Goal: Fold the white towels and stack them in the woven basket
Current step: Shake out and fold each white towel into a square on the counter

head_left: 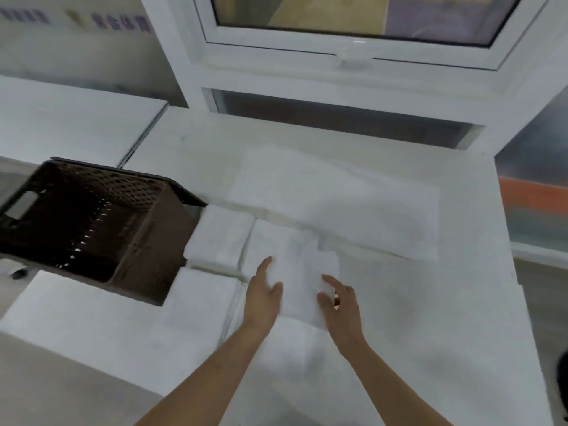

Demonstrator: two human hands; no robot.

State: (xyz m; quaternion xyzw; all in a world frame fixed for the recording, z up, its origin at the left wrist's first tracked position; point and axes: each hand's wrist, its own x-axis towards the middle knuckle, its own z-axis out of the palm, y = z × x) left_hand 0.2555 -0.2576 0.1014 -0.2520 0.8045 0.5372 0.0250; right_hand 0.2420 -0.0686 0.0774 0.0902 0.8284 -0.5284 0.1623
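Observation:
A folded white towel (299, 272) lies on the white table between my two hands. My left hand (265, 292) rests against its left side with fingers straight. My right hand (339, 299) is at its right edge, fingers spread and slightly bent, touching the cloth. Another folded towel (219, 238) sits just left of it, beside the basket. A large unfolded towel (335, 201) lies spread flat farther back. The dark brown woven basket (147, 241) stands at the left, tilted in the view, its inside dark and holding nothing I can make out.
The white table (445, 318) extends to the right and toward me. A white block or box (92, 305) sits in front of the basket. A white window frame (347, 59) rises behind the table. The table's right edge drops to the floor.

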